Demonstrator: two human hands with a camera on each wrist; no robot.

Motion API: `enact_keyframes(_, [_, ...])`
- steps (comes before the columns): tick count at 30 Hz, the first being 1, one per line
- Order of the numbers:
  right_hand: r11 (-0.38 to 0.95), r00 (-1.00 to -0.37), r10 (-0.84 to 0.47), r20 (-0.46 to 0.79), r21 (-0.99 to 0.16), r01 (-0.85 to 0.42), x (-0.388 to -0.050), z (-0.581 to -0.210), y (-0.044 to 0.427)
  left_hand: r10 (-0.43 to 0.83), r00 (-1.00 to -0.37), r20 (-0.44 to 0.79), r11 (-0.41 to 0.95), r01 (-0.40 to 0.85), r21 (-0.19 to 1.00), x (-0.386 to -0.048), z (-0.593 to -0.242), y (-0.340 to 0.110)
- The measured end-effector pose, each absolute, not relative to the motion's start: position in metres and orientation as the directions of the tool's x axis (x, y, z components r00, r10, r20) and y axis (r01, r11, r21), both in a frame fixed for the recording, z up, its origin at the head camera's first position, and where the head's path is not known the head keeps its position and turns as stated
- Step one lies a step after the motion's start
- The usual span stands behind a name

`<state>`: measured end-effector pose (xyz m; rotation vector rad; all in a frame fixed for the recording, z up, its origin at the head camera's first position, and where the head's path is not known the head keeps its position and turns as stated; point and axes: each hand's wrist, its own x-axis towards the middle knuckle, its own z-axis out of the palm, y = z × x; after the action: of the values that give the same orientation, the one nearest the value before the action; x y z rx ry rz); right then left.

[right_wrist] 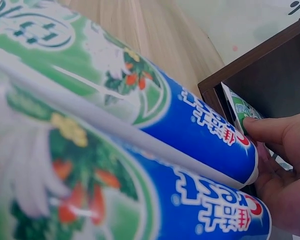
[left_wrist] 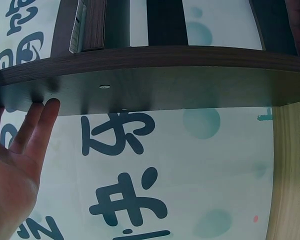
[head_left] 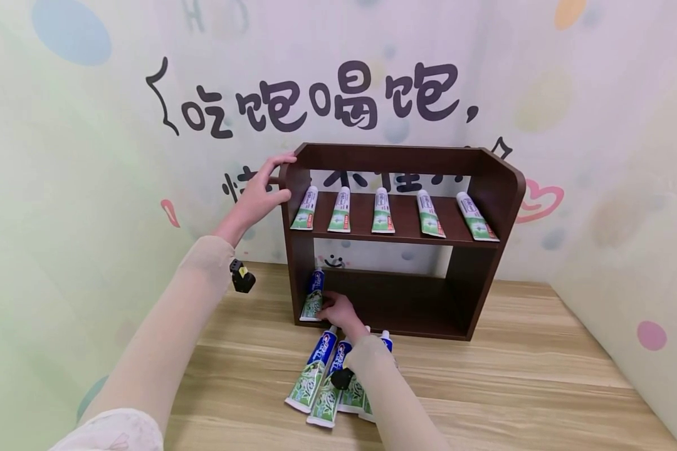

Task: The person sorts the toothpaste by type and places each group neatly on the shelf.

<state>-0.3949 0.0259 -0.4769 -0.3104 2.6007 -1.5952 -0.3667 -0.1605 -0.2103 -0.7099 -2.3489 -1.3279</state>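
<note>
My right hand pinches the lower end of a blue and green toothpaste tube, leaning in the left corner of the brown shelf's lower level. In the right wrist view, its thumb presses the tube's end. My left hand rests against the top of the shelf's left side panel, with fairly straight fingers touching the panel's outer face in the left wrist view. More blue and green tubes lie on the table below my right forearm, partly hidden by it.
Several white and green toothpaste tubes lean in a row on the upper shelf level. The shelf stands on a wood-grain table, close to a printed back wall. A side wall rises at the right.
</note>
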Motion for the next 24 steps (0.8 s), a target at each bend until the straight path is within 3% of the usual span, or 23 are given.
enact_keyframes(24, [0.504,-0.989,-0.145,0.029,-0.858,-0.099,-0.3939,-0.4765,0.0197,0.252,-0.801,0.543,0.436,0.595,0.676,-0.3671,-0.2119,-0.1594])
